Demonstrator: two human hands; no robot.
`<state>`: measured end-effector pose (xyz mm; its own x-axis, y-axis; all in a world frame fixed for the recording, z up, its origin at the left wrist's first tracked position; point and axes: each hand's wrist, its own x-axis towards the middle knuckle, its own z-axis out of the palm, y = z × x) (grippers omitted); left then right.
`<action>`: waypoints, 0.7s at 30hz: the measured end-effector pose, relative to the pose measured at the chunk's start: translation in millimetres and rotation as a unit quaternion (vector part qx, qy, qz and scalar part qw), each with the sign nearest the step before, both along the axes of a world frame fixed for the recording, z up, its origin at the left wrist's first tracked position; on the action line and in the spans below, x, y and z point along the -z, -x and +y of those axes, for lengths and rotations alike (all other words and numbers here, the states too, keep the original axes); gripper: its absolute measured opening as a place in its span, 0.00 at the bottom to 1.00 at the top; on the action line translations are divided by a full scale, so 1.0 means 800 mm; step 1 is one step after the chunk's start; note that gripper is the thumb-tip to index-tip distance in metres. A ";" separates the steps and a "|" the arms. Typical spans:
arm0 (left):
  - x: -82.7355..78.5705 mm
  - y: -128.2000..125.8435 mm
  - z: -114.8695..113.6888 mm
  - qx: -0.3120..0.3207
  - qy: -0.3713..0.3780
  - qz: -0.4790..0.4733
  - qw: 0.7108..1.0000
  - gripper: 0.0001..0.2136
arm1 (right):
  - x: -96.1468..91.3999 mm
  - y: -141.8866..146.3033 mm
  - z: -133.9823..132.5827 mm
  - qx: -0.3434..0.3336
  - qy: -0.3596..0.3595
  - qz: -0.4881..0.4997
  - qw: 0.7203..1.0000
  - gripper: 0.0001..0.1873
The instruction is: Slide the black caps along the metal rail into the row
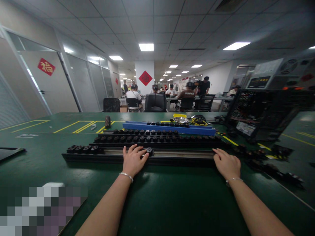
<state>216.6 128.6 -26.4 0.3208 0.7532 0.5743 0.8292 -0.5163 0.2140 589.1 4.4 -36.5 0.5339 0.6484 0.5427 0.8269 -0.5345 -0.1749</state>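
Note:
A long black rail [182, 161] with a pale channel along its top lies crosswise before me. My left hand [134, 159] rests over its middle, fingers spread, with the thumb close to a small black knob-like part [149, 150] in the channel. Whether the thumb touches that part, I cannot tell. At the rail's right end, my right hand [226, 163] is closed around the edge, its fingertips on the channel. Several similar black parts [83, 148] sit in a row at the rail's left end. Behind it lies a second black rail [157, 143] lined with such parts.
Farther back on the green table [169, 200] are a blue rail [204, 130] and a metal bowl [180, 120]. Loose black parts [275, 172] lie at the right, below an open black equipment case [251, 114]. People sit at tables beyond.

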 end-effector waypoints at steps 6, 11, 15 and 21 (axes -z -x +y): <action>-0.001 -0.003 -0.002 0.011 0.013 0.011 1.000 0.14 | 0.002 -0.003 0.000 -0.006 0.002 0.008 1.000 0.24; 0.000 -0.004 -0.003 0.014 0.014 0.011 1.000 0.14 | 0.003 -0.005 0.001 -0.007 -0.003 0.009 1.000 0.23; 0.000 -0.004 -0.003 0.016 0.016 0.015 1.000 0.14 | 0.002 -0.005 0.001 -0.007 0.004 0.013 1.000 0.24; -0.001 -0.004 -0.003 0.021 0.009 0.013 1.000 0.15 | 0.001 -0.004 0.000 -0.010 0.009 0.014 1.000 0.24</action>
<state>219.5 126.5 -26.0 0.3675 0.7492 0.5511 0.8123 -0.5471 0.2020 592.7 4.7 -37.7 0.5358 0.6689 0.5153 0.8323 -0.5210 -0.1891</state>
